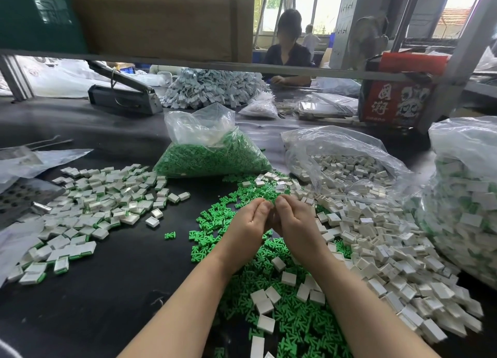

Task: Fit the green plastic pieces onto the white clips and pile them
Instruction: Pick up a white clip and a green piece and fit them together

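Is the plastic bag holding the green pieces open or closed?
Open. The bag of green pieces has its clear top loose and gaping, unsealed, and green pieces lie spilled beside its base.

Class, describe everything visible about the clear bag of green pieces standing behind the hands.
The clear bag of green pieces is thin, crinkled, see-through plastic, its lower half packed with small bright green parts. Its open, crumpled top stands upright. It sits on the dark table, slumped wide at its base, with loose green pieces spilling at its foot.
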A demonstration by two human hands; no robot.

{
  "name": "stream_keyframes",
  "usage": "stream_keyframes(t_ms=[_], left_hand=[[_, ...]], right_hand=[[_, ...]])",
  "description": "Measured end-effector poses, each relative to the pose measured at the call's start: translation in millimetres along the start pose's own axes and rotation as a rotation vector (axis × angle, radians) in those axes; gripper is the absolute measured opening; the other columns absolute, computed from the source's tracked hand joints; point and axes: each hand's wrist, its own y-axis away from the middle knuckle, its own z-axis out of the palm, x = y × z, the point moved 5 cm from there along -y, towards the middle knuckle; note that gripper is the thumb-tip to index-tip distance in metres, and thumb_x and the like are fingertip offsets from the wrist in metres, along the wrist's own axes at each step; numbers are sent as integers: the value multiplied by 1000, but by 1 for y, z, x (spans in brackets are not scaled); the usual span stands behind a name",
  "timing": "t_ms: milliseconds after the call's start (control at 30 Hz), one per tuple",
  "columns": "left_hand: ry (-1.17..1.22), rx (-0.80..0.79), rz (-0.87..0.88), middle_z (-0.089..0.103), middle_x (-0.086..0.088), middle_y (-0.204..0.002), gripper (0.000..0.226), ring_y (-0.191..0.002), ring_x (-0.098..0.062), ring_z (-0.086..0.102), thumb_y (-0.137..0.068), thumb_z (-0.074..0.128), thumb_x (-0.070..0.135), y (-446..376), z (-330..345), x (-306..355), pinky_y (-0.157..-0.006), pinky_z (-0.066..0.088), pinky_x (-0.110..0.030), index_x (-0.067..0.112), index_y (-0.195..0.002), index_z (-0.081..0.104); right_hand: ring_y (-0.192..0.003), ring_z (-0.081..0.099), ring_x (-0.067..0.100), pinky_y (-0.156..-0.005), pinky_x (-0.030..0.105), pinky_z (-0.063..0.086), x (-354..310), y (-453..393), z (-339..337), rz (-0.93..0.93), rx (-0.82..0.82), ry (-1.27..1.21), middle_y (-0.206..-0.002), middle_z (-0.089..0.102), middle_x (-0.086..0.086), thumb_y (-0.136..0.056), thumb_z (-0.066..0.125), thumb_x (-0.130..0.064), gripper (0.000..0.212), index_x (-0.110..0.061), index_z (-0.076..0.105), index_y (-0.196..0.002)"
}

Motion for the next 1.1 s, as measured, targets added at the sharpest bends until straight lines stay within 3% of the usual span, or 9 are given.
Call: stream_keyframes(t_ms=[100,233,267,367,433,533,700,867,1100], left_hand=[[-30,7,5,60,-24,-100,31,-95,-31,60,-107,37,19,-2,-1,-2,-98,47,-52,-6,-106,55],[-47,-5,15,58,-33,-104,29,-98,-39,60,-107,37,19,-4,-3,-5,-97,48,-52,-1,-100,56],[-72,-14,23,60,-27,-96,28,-91,-36,60,-107,37,19,-4,-3,-6,-92,49,-48,3,-96,57],[-209,-43,56,60,6,-84,27,-78,-2,58,-107,38,20,-4,-5,-7,-76,50,-24,24,-88,57],[-303,-64,67,55,13,-78,28,-68,8,52,-106,38,21,-5,-5,-8,-67,41,-14,29,-84,53],[-346,-100,81,50,11,-71,29,-61,2,44,-106,38,21,-5,-5,-10,-61,37,-18,26,-81,51],[-202,-130,50,51,19,-69,26,-66,-3,45,-100,39,34,-6,-6,-12,-69,41,-29,28,-80,55],[-191,-170,27,54,29,-64,33,-61,8,45,-95,38,39,-4,-2,-10,-64,40,-15,51,-73,59],[-108,-128,43,57,27,-62,30,-59,9,50,-106,36,18,-4,-1,-12,-60,42,-9,23,-83,54]], right_hand=[[-56,41,16,-59,46,38,-2,0,-3,-43,-19,116,-58,45,-7,-96,39,-30,35,-22,45,-62],[-56,49,15,-59,43,42,-7,4,-5,-94,-93,358,-59,54,-2,-91,31,-38,37,-18,48,-65],[-59,51,19,-60,44,43,-7,5,-4,-93,-112,403,-62,56,2,-90,30,-40,40,-14,51,-68],[-63,53,22,-60,44,42,-6,6,-4,-91,-153,496,-64,57,5,-89,28,-43,45,-10,52,-71],[-63,51,20,-60,42,41,-5,6,-5,-79,-179,516,-65,56,3,-94,31,-39,42,-11,52,-70],[-59,47,16,-58,37,39,-1,6,-5,-37,-227,467,-62,53,1,-101,38,-22,37,-14,50,-67],[-43,36,4,-44,18,33,3,7,-5,113,-204,-47,-51,41,-7,-101,36,-5,42,-15,42,-61],[-43,39,6,-46,20,34,3,5,-9,68,-196,50,-51,46,-1,-100,39,-7,43,-15,46,-58],[-46,40,8,-50,28,33,2,5,-4,42,-132,79,-53,46,-1,-102,38,-10,40,-14,47,-63]])
